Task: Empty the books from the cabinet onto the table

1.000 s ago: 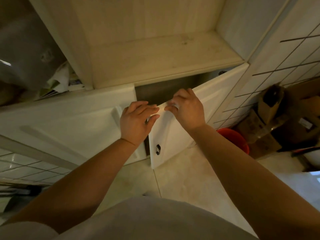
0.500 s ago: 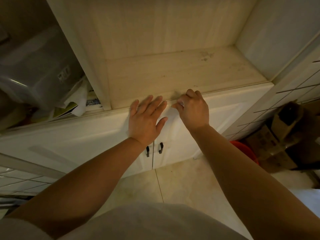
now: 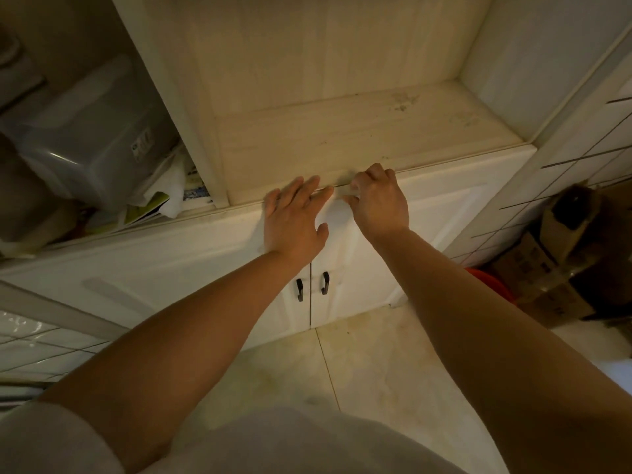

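- Pale wood-grain cabinet (image 3: 328, 80), matte, with a scuffed, lightly stained open shelf (image 3: 342, 145) holding nothing visible
- Below the shelf, two glossy white panelled doors, left door (image 3: 191, 268) and right door (image 3: 441, 213), lying closed edge to edge, each with a small dark curved handle (image 3: 325, 282) near the seam
- Left hand (image 3: 294, 220) laid flat, fingers straight and spread, pressed against the top of the left door, fingertips touching the shelf's front edge
- Right hand (image 3: 381, 200) with fingers curled at the top edge of the right door; could not tell whether anything was gripped
- No books seen in the open shelf; whatever lay behind the closed doors stayed hidden
- In the left compartment, a translucent rounded plastic bin (image 3: 92, 138) with a label, and beneath it a crumpled heap of papers (image 3: 164, 196), white and green
- Smooth cream floor tiles (image 3: 376, 364) with thin joints
- At the right, brown cardboard boxes (image 3: 554, 265), flaps open, beside a red bucket (image 3: 492, 285), partly hidden by the right forearm
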